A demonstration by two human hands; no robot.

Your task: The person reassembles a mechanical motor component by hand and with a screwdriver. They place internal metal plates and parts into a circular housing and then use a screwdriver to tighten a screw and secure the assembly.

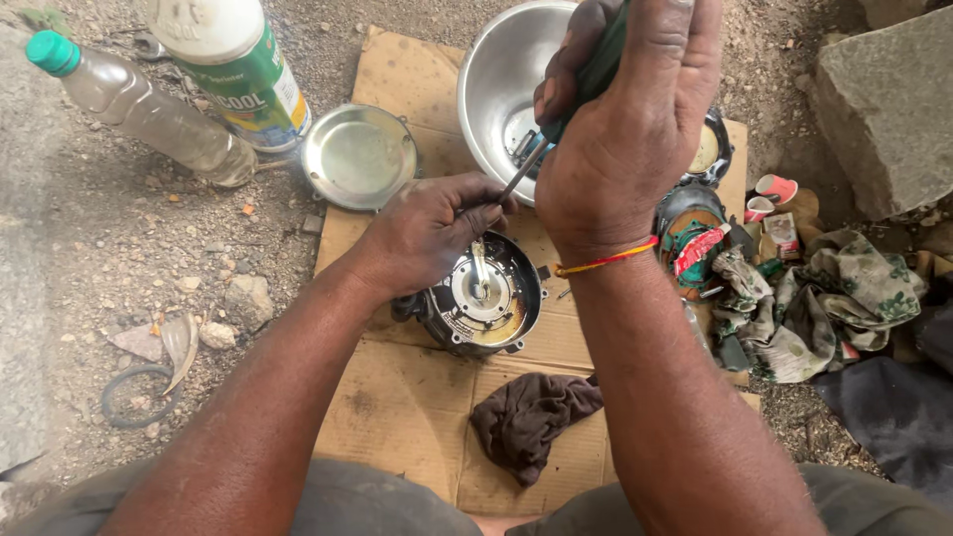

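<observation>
Two hands, one screwdriver, one round engine cover on cardboard.

The right hand is closed in a full fist around the green handle of one screwdriver, shaft angled down and to the left. The left hand is curled, its fingertips pinched on the shaft near the tip, and rests on the rim of the round engine cover, which lies open side up at the centre of one cardboard sheet. Count: two bottles at top left, one clear plastic bottle with a green cap and one white bottle with a green label; one steel bowl; one flat metal lid; one dark rag; one stone block at top right.
</observation>
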